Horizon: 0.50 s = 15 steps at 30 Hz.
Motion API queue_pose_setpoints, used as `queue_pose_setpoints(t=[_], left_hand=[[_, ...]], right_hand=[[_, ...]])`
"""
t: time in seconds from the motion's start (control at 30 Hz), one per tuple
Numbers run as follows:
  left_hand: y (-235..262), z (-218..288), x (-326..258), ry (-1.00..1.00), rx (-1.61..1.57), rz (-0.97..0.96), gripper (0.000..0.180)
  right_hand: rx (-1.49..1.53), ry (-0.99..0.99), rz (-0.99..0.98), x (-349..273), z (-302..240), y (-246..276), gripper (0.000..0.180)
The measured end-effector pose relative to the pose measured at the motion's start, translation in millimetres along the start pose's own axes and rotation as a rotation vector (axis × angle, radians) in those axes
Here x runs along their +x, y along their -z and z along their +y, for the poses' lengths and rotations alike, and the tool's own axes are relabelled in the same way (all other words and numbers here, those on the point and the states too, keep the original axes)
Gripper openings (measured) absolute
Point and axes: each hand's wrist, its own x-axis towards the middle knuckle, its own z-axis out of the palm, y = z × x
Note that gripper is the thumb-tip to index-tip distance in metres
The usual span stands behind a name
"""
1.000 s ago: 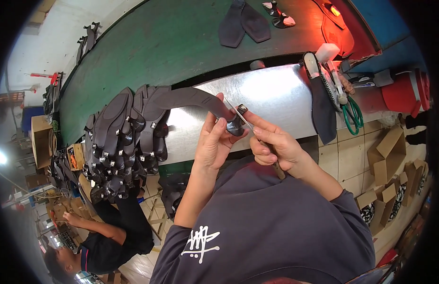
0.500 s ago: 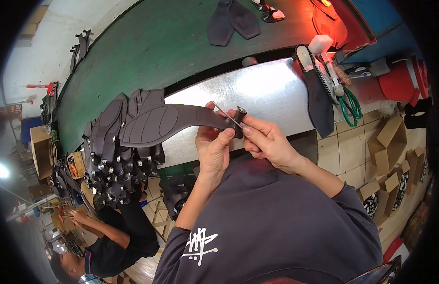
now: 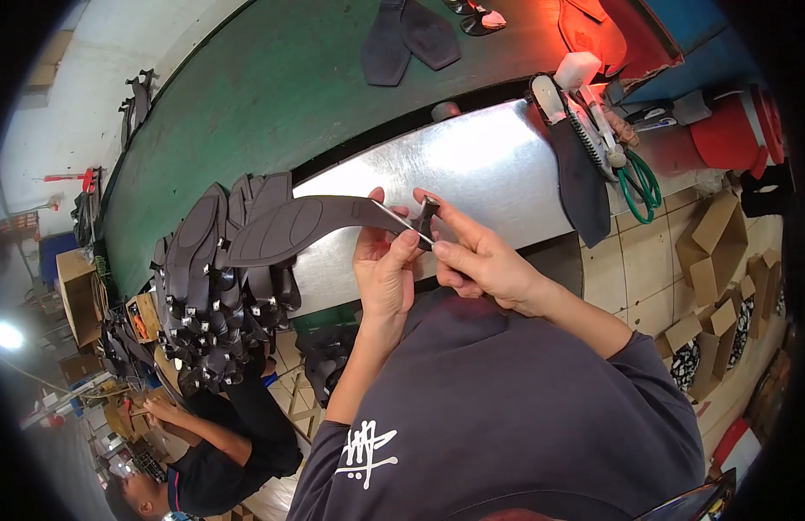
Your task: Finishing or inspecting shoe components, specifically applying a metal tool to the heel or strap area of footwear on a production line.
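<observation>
Your left hand (image 3: 387, 273) pinches the narrow end of a dark shoe sole (image 3: 289, 227), held flat above the metal table (image 3: 498, 165). Your right hand (image 3: 480, 256) has its fingers closed on a thin metal tool (image 3: 404, 220) touching that end, beside the stack of soles (image 3: 216, 295)

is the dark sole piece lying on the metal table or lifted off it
Lifted: both hands, left hand and right hand, hold the sole piece above the metal table.

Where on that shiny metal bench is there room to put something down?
The bare stretch of the metal bench lies between the hands and the scissors and brush at the right end. The green belt behind is mostly bare too. The left end is crowded with a pile of dark soles.
</observation>
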Motion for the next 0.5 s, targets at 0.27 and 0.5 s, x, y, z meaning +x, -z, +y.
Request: queue_pose_setpoints(t=[0.27, 0.5], left_hand=[[-3.2, 0.6, 5.0, -0.043, 0.138, -0.016, 0.069], [17.8, 21.8, -0.7, -0.042, 0.155, -0.024, 0.065]], right_hand=[[0.053, 0.028, 0.055, 11.7, 2.3, 13.1, 0.03], [0.085, 0.071, 0.079, 15.6, -27.1, 25.6, 0.041]])
